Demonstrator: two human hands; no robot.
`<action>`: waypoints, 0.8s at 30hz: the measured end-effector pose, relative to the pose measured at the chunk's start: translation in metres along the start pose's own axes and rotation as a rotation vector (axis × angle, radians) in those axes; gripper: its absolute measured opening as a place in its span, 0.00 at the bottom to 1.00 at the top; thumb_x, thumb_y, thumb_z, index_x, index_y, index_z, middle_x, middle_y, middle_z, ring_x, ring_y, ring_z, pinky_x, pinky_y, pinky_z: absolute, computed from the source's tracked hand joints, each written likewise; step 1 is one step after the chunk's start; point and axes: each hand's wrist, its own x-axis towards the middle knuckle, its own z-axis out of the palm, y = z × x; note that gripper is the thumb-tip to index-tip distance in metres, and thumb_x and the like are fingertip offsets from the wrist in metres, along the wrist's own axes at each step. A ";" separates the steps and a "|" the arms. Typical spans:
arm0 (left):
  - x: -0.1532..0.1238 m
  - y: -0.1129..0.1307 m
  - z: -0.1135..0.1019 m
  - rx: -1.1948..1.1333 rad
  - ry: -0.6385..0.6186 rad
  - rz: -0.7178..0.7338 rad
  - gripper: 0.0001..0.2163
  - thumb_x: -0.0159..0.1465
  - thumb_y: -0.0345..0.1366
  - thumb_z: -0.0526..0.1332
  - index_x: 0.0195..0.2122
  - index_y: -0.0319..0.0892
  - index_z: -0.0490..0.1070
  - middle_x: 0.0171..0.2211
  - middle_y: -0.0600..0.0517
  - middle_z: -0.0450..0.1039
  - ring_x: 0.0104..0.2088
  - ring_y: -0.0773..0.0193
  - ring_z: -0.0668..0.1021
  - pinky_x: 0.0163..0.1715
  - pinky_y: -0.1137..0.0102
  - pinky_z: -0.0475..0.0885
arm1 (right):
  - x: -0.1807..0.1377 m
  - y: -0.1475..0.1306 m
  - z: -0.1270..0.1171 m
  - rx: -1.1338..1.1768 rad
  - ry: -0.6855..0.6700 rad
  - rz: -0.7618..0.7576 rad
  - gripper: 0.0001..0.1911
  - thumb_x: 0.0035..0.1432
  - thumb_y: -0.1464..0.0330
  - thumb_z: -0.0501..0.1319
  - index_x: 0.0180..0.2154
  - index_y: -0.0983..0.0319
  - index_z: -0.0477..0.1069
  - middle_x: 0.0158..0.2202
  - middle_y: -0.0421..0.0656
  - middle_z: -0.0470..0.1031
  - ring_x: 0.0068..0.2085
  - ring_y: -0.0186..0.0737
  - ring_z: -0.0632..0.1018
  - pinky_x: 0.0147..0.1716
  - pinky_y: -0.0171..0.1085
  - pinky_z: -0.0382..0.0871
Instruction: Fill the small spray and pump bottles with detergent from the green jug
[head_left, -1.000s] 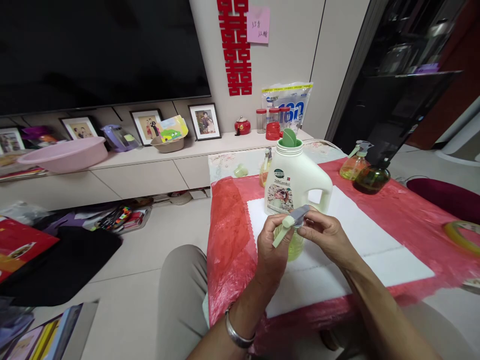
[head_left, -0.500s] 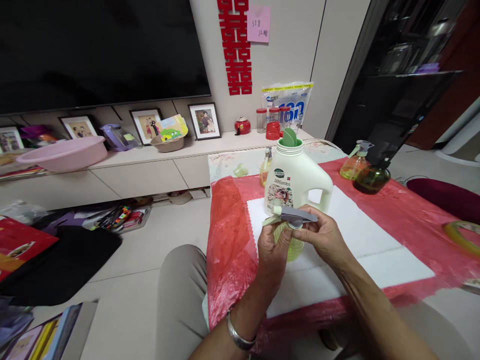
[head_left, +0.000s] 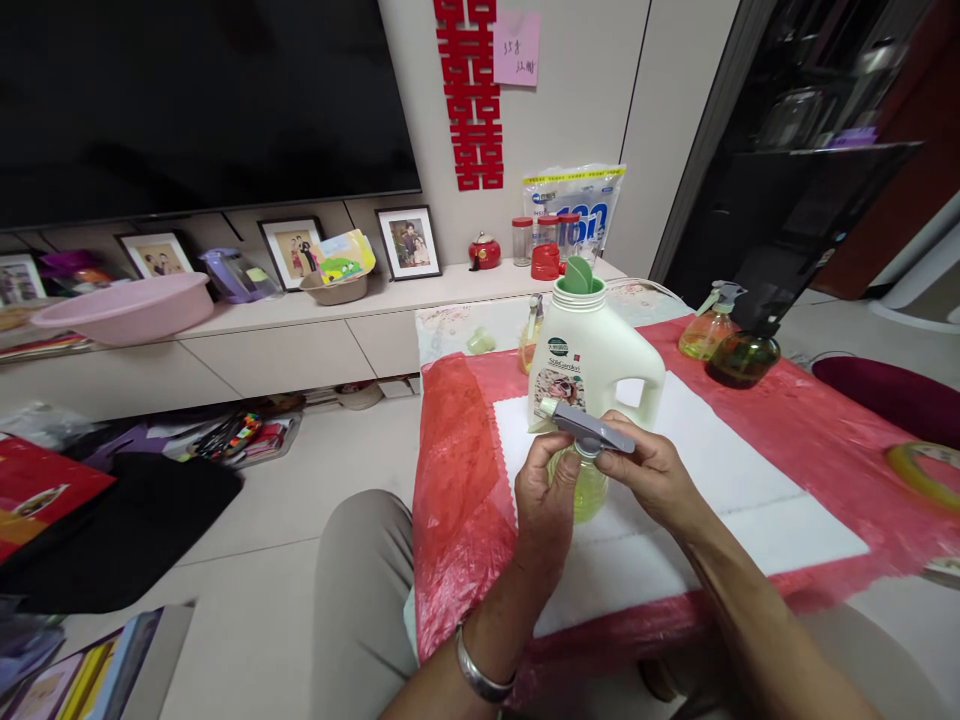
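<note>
A small clear spray bottle (head_left: 587,487) with yellow-green liquid stands on a white mat (head_left: 720,480) on the table. My left hand (head_left: 545,497) is wrapped round the bottle's body. My right hand (head_left: 646,472) pinches its grey spray head (head_left: 589,428), which lies nearly level and points left. Just behind them stands a big white jug (head_left: 589,355) with a green spout and a printed label.
A red cloth (head_left: 810,430) covers the table. At its far side stand two other spray bottles (head_left: 711,325) and a dark green bottle (head_left: 744,358). My knee (head_left: 360,560) is left of the table. A low cabinet with photo frames and a pink basin (head_left: 124,308) runs along the wall.
The grey spray head has turned in my right hand: its green trigger pointed down-left a second ago, now the head lies nearly level. My left hand stays on the bottle.
</note>
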 end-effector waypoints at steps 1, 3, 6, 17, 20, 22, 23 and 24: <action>0.000 -0.001 0.000 -0.009 0.003 0.012 0.10 0.67 0.43 0.62 0.45 0.44 0.74 0.45 0.49 0.77 0.49 0.57 0.77 0.54 0.61 0.69 | 0.000 -0.001 0.001 -0.008 0.017 -0.008 0.12 0.60 0.62 0.66 0.46 0.57 0.77 0.37 0.41 0.69 0.40 0.31 0.71 0.40 0.28 0.65; -0.001 -0.002 0.000 -0.041 0.015 0.032 0.11 0.66 0.43 0.63 0.46 0.45 0.73 0.46 0.48 0.77 0.51 0.56 0.77 0.55 0.61 0.69 | 0.001 -0.001 0.004 -0.023 0.050 -0.022 0.12 0.59 0.63 0.67 0.44 0.58 0.77 0.37 0.41 0.69 0.40 0.31 0.70 0.40 0.28 0.65; -0.001 -0.002 0.000 -0.069 0.022 0.033 0.13 0.64 0.43 0.66 0.47 0.45 0.72 0.47 0.49 0.76 0.51 0.56 0.77 0.55 0.60 0.69 | 0.001 0.001 0.007 -0.036 0.088 -0.027 0.13 0.56 0.63 0.69 0.42 0.60 0.76 0.36 0.41 0.68 0.40 0.32 0.71 0.39 0.29 0.66; 0.001 0.004 -0.001 -0.013 -0.010 -0.003 0.11 0.66 0.44 0.64 0.43 0.44 0.73 0.43 0.49 0.76 0.47 0.56 0.77 0.52 0.61 0.69 | 0.000 -0.006 -0.004 -0.145 -0.057 -0.011 0.14 0.64 0.60 0.62 0.48 0.58 0.77 0.36 0.43 0.66 0.39 0.34 0.69 0.38 0.32 0.64; 0.002 0.005 0.000 -0.006 -0.022 -0.008 0.10 0.66 0.43 0.63 0.43 0.44 0.73 0.43 0.49 0.76 0.48 0.57 0.77 0.52 0.61 0.69 | 0.001 -0.006 -0.004 -0.150 -0.044 -0.014 0.12 0.64 0.61 0.62 0.45 0.58 0.77 0.35 0.43 0.66 0.39 0.34 0.69 0.38 0.32 0.63; 0.002 0.006 0.000 -0.012 -0.018 -0.013 0.10 0.67 0.44 0.62 0.43 0.44 0.73 0.44 0.48 0.76 0.48 0.56 0.77 0.52 0.61 0.69 | 0.001 -0.005 0.000 -0.123 0.003 -0.006 0.12 0.61 0.60 0.64 0.43 0.58 0.77 0.36 0.44 0.66 0.40 0.36 0.69 0.38 0.33 0.63; 0.002 0.006 -0.001 -0.014 -0.014 -0.010 0.10 0.67 0.44 0.61 0.44 0.44 0.73 0.44 0.48 0.76 0.48 0.56 0.77 0.52 0.61 0.69 | 0.000 -0.004 0.002 -0.109 0.031 -0.003 0.12 0.60 0.60 0.65 0.42 0.59 0.76 0.36 0.44 0.66 0.40 0.36 0.69 0.38 0.33 0.64; 0.002 0.005 -0.001 -0.013 -0.012 -0.001 0.11 0.67 0.44 0.61 0.44 0.44 0.72 0.44 0.48 0.76 0.48 0.56 0.77 0.52 0.61 0.69 | 0.000 -0.002 0.005 -0.099 0.064 0.000 0.13 0.58 0.60 0.67 0.41 0.60 0.76 0.36 0.43 0.65 0.39 0.36 0.69 0.37 0.33 0.64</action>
